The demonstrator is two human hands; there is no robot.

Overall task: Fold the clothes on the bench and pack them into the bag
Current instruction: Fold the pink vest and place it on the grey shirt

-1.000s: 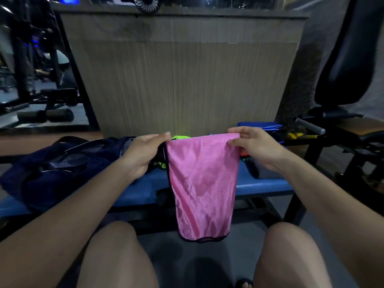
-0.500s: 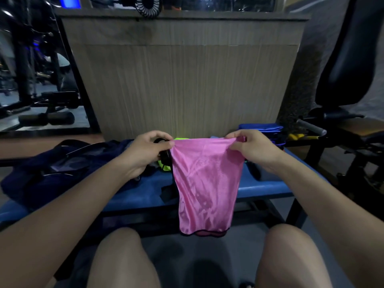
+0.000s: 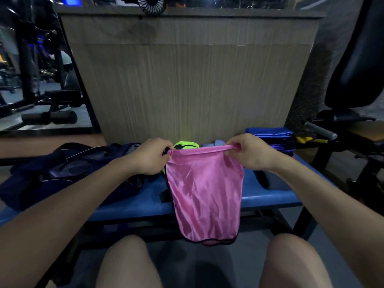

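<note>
My left hand [image 3: 152, 157] and right hand [image 3: 248, 153] pinch the pink garment's [image 3: 205, 196] top corners; it hangs lengthwise below them, over the desk [image 3: 268, 196].

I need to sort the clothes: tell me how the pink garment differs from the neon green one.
The pink garment is held up by both hands, the left hand and right hand gripping its top corners; the neon green garment lies on the bench. The pink one hangs in full view past the bench's front edge; the green one is mostly hidden behind it. Both are brightly coloured.
</note>
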